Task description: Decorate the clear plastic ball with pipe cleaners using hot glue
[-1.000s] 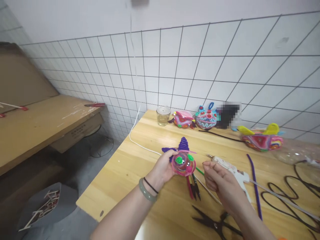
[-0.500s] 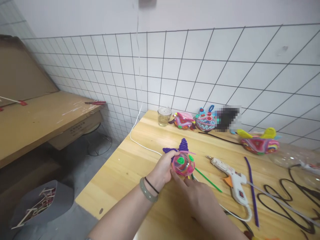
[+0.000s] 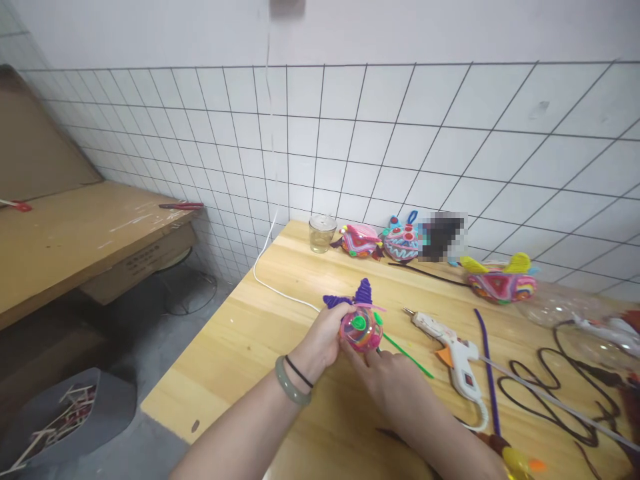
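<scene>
My left hand [image 3: 327, 333] is closed around the left side of a small round ornament [image 3: 361, 331], clear and wound with pink and multicoloured fuzzy strips. Green spots mark its front, and purple fuzzy wing-like pieces [image 3: 364, 291] stick up behind my thumb. From below, my right hand [image 3: 387, 380] presses its fingers on the ornament's underside; its fingertips are partly hidden. A green pipe cleaner [image 3: 407, 355] lies on the table just right of the ornament. Farther right rests a white glue gun [image 3: 453, 350] with a purple pipe cleaner [image 3: 487, 367] beside it.
Along the tiled wall stand a glass of pale liquid [image 3: 323, 235] and finished-looking ornaments, one pink [image 3: 359, 241], one blue [image 3: 401, 243], one yellow-eared [image 3: 501, 283]. Dark cords [image 3: 550, 393] tangle at right. A grey bin [image 3: 107, 410] and second table [image 3: 100, 233] are at left.
The whole scene has shifted slightly left as the camera turned right. Both hands keep their hold on the ornament, with little visible movement.
</scene>
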`<state>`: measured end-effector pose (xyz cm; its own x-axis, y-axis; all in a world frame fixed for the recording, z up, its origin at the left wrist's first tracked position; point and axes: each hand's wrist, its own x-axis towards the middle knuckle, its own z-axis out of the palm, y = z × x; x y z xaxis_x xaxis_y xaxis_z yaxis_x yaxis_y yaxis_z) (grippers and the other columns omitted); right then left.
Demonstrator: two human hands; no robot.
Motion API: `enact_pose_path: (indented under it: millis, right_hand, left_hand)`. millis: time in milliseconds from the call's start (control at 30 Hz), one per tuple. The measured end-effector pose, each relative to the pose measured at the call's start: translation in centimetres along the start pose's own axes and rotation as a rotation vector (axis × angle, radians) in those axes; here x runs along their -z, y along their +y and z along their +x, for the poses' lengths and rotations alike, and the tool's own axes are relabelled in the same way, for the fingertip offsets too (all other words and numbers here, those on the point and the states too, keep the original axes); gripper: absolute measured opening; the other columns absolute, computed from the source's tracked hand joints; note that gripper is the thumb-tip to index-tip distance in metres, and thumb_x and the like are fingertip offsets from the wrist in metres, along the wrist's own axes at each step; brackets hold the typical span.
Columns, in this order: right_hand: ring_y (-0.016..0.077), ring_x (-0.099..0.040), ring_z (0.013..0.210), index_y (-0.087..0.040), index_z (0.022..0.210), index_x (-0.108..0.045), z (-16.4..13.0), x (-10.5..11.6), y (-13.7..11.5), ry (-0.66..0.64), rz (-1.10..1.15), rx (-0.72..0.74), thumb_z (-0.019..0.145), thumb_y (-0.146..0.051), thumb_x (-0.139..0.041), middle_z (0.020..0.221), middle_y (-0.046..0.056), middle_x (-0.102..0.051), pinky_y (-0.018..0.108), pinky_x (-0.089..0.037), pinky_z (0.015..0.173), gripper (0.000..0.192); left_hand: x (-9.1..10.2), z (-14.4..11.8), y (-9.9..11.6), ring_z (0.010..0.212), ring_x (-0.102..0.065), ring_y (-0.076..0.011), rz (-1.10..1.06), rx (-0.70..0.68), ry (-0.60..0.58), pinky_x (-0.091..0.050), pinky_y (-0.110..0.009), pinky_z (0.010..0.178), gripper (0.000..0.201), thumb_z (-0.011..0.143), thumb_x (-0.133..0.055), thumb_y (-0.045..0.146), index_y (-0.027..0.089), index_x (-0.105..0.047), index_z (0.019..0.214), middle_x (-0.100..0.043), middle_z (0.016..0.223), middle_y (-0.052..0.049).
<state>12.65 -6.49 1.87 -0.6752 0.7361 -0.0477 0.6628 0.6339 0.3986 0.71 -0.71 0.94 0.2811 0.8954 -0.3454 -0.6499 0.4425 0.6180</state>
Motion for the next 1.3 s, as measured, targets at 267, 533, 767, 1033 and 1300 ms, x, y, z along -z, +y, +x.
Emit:
enact_pose_path:
  millis: [267, 533, 767, 1033, 1300]
  right_hand:
    - [0.0196, -0.066, 0.05, -0.017, 0.124, -0.057, -1.6, -0.1, 0.1, 0.112, 0.359, 0.04, 0.077, -0.004, -0.055, 0.065, 0.003, -0.071, 0.027, -0.035, 0.042, 0.049]
    - [0.0233, -0.069, 0.066, -0.025, 0.088, -0.062, -9.0, -3.2, 4.7, 0.143, 0.854, -0.654, 0.095, -0.044, -0.037, 0.074, 0.006, -0.072, 0.03, -0.047, 0.06, 0.032]
    - [0.0262, -0.066, 0.078, -0.024, 0.084, -0.065, -10.7, -4.3, 7.0, 0.252, 1.05, -0.863, 0.088, -0.051, -0.045, 0.085, 0.009, -0.072, 0.036, -0.048, 0.072, 0.034]
    - [0.0204, -0.059, 0.072, -0.02, 0.096, -0.065, -4.1, -0.8, 5.7, 0.539, 1.125, -0.607, 0.088, -0.035, -0.055, 0.081, 0.006, -0.064, 0.032, -0.048, 0.064, 0.02]
    - [0.0193, -0.059, 0.077, -0.02, 0.081, -0.064, -2.1, -0.1, 5.5, 0.551, 0.997, -0.493, 0.087, -0.018, -0.057, 0.079, 0.004, -0.062, 0.032, -0.046, 0.07, 0.009]
  left_hand:
    - [0.4, 0.4, 0.5, 0.056, -0.06, -0.0131, -0.039, -0.052, 0.013, -0.047, -0.026, 0.063, 0.003, 0.067, -0.062, 0.011, 0.013, -0.065, 0.067, -0.067, 0.061, -0.001]
    - [1.0, 0.4, 1.3, 0.082, -0.068, -0.0229, -0.165, 0.016, -0.137, -0.048, -0.039, 0.085, 0.017, 0.073, -0.06, 0.014, 0.013, -0.066, 0.089, -0.073, 0.086, -0.008]
    - [1.1, 0.4, 0.4, 0.077, -0.068, -0.0178, -0.147, -0.048, -0.238, -0.05, -0.032, 0.078, 0.025, 0.07, -0.062, 0.008, 0.016, -0.064, 0.093, -0.073, 0.082, -0.003]
    - [0.7, 0.0, -0.3, 0.084, -0.065, -0.0181, 0.092, -0.131, -0.287, -0.049, -0.03, 0.078, 0.042, 0.064, -0.072, 0.012, 0.018, -0.061, 0.104, -0.07, 0.092, -0.003]
    - [0.5, -0.3, -0.3, 0.086, -0.064, -0.0196, 0.173, -0.143, -0.308, -0.047, -0.03, 0.079, 0.03, 0.063, -0.073, 0.015, 0.017, -0.065, 0.092, -0.069, 0.09, -0.004]
